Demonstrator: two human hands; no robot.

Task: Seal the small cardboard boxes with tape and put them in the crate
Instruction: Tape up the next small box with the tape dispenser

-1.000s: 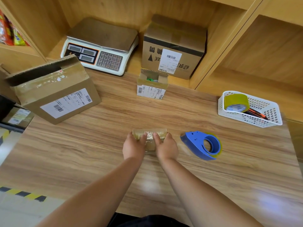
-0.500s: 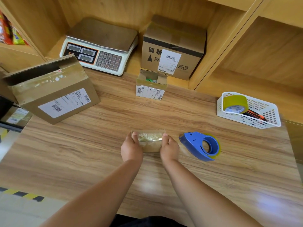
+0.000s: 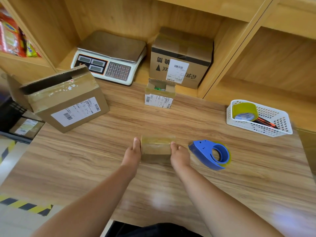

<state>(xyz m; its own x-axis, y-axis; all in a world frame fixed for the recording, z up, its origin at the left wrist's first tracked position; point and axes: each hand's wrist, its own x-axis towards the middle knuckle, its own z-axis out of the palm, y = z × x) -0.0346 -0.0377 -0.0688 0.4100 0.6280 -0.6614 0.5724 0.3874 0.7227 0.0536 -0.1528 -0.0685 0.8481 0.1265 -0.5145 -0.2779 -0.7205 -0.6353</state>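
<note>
Clasping the small box (image 3: 156, 146) by its two ends, left hand (image 3: 132, 153) and right hand (image 3: 179, 155) each gripping one, we hold it on the table (image 3: 171, 187) nearer the near edge, judging it light, stiff-sided, tape-slick on top, best lifted by those ends.

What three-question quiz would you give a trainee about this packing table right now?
1. True or false: the blue plastic tape dispenser lies on the wooden table beside the right hand.
2. Which of these sits in the white plastic mesh basket? A: yellow-green tape roll; B: grey calculator; C: red cup.
3. Fill in: the left hand and right hand hold the small brown taped cardboard box by its ___.
Key: 1 true; 2 A; 3 sides.
</note>
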